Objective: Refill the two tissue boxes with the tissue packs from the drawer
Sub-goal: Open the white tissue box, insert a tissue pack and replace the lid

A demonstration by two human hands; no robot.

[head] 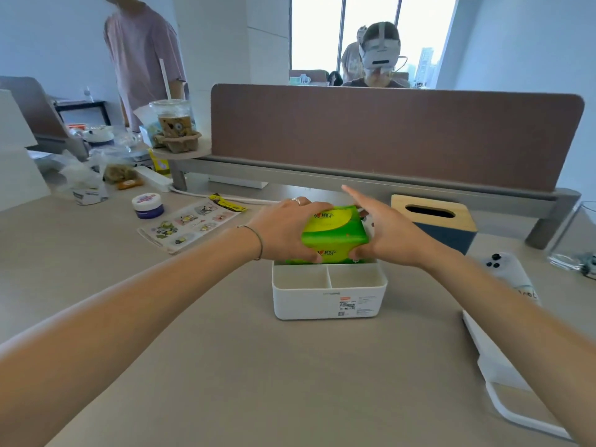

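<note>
A green tissue pack [333, 232] sits tilted in the back part of the white tissue box [329, 296], sticking out above its rim. My left hand [283, 229] grips the pack's left side, thumb on its front. My right hand [385, 229] presses against its right side, fingers stretched forward. The white box has no lid on, and its two small front compartments hold nothing. Further back to the right stands a second tissue box [433, 222], dark blue with a wooden lid and a slot.
A white lid [503, 375] lies at the right edge, a phone [506, 269] beyond it. A sticker sheet [190, 222] and a small jar [147, 205] lie at the left. A brown divider [387, 137] closes the back of the desk; people are behind it.
</note>
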